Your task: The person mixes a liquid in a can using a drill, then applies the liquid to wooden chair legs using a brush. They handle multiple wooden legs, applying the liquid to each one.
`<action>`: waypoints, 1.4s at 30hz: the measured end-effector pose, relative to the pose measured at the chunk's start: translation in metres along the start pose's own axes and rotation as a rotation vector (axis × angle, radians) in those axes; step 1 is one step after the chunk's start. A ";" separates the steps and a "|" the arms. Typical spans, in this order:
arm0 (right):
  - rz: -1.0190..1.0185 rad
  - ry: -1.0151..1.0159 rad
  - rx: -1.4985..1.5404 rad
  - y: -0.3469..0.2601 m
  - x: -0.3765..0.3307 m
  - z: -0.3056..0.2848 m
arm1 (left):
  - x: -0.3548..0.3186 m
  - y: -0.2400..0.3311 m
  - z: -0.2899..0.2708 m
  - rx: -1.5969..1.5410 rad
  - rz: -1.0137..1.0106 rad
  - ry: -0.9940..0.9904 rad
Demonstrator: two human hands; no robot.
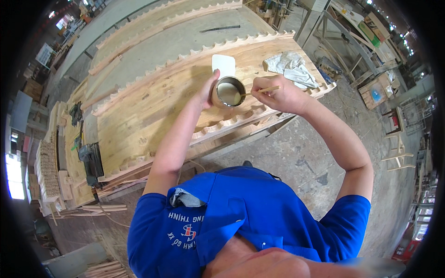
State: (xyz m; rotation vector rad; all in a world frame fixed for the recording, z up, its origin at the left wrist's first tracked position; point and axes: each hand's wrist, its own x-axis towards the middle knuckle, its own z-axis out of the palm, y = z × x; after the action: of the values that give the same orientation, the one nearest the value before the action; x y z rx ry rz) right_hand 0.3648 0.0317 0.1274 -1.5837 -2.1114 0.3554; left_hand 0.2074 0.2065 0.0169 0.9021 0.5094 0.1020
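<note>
My left hand (208, 91) is wrapped round the side of a round can (215, 98) above the wooden panel. Whitish liquid (227, 92) shows inside, below a stained rim. With its fingers pinched, my right hand (285, 96) grips a thin wooden stick (274, 88) whose lower end dips into the can; what that end is like is partly hidden by the liquid. Just beyond the can lies a white piece with rounded corners (223, 65). A crumpled white cloth (292, 67) rests on the panel beyond my right hand.
Scalloped wooden strips (185, 59) edge the light wooden panel (153, 111). A dark nail gun (92, 162) with a hose sits at the left end. Past the far strip lies a dark slim bar (220, 28). Metal frames (333, 41) stand at the far right.
</note>
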 end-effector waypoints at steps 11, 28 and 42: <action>-0.008 0.072 0.349 -0.017 0.033 0.029 | 0.002 -0.002 -0.009 -0.082 0.094 -0.080; -0.317 0.187 0.117 0.017 0.048 0.012 | 0.009 -0.012 -0.008 -0.050 -0.031 -0.120; -0.267 -0.076 0.139 0.012 0.031 -0.025 | 0.002 -0.006 -0.003 0.048 -0.164 -0.284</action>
State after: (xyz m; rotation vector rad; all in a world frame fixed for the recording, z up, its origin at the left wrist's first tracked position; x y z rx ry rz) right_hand 0.3808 0.0630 0.1501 -1.2093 -2.2674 0.4650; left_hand 0.2066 0.2055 0.0096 0.9006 0.3199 -0.1865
